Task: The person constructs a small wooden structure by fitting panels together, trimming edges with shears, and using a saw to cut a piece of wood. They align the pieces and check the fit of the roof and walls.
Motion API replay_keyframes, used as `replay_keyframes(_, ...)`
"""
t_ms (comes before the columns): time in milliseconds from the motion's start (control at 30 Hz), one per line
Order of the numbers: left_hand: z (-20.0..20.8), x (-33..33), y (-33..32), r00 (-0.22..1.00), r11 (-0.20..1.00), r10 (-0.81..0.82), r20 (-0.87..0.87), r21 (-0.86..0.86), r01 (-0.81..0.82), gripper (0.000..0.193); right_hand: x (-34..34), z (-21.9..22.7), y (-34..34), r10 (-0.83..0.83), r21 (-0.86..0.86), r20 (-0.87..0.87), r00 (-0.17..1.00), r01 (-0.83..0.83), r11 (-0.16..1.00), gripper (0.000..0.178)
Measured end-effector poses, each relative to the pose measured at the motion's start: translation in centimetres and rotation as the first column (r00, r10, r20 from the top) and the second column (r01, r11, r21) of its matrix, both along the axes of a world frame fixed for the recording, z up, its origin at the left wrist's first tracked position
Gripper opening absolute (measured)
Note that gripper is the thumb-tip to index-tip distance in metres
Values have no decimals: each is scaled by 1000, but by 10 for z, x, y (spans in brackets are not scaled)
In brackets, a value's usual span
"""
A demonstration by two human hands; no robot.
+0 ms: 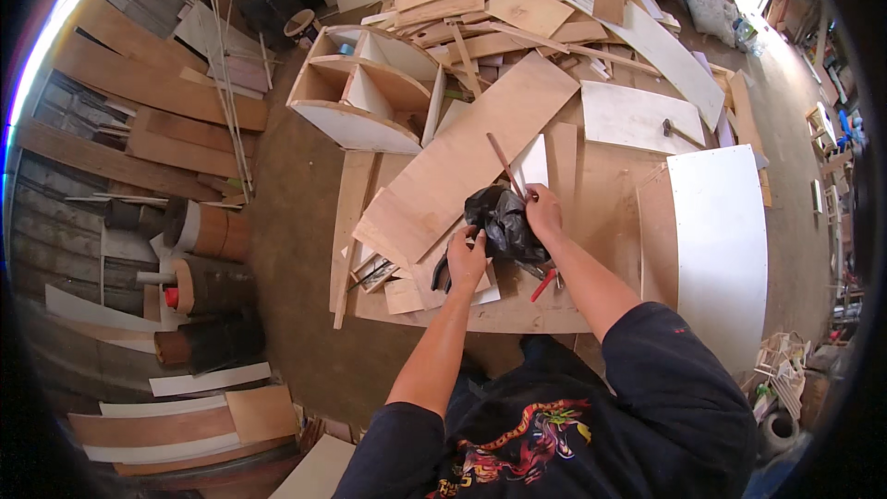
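Observation:
A crumpled black plastic bag [502, 222] is between my hands, over the near part of the work table. My left hand [467, 261] has its fingers closed on the bag's left edge. On the bag's upper right side, my right hand [543, 212] is closed with the fingertips pinched. A thin brown strip [503, 161] slants up and away from those fingertips; I cannot tell whether they grip it too. Beside my left hand lies a black-handled tool [442, 273]. A red-handled tool [543, 286] lies below the bag, partly among other small things.
A wide plywood board [471, 157] lies diagonally across the table [517, 318]. Beyond it stand a curved wooden shelf unit [370, 92] and a heap of offcuts [527, 14]. To the right are a hammer [682, 134] and a white panel box [719, 231]. Rolls [217, 231] line the left.

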State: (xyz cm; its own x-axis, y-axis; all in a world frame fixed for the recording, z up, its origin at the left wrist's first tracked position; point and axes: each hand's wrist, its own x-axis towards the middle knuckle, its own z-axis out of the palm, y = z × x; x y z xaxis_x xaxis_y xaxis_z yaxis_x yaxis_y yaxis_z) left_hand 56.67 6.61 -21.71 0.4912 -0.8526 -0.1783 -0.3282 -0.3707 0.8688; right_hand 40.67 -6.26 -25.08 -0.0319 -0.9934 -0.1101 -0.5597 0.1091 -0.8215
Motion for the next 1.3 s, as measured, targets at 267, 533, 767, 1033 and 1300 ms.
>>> replay_keyframes(267, -15, 66, 41, 998, 993, -64, -8, -100, 63, 33, 28, 11, 44, -75, -115, -6, 997, 74, 991, 22)
replay_keyframes(533, -28, 119, 38, 989, 990, -124, 84, -54, 129, 40, 21, 12, 5, -171, 53, -317, 933, 198, 979, 28)
replay_keyframes(767, -35, 127, 8, 992, 995, -98, 80, 29, 96, 42, 12, -42, -13, -52, 228, -397, 917, 153, 961, 26)
replay_keyframes(1033, -49, 173, 25, 978, 985, 161, 129, -81, -152, 34, 5, -65, -39, -18, 5, -199, 980, 19, 1000, 16)
replay_keyframes(1300, -50, 267, 113, 753, 980, -132, 644, 200, 0, 37, 104, 66, -13, 4, -140, -110, 994, -19, 990, 32)
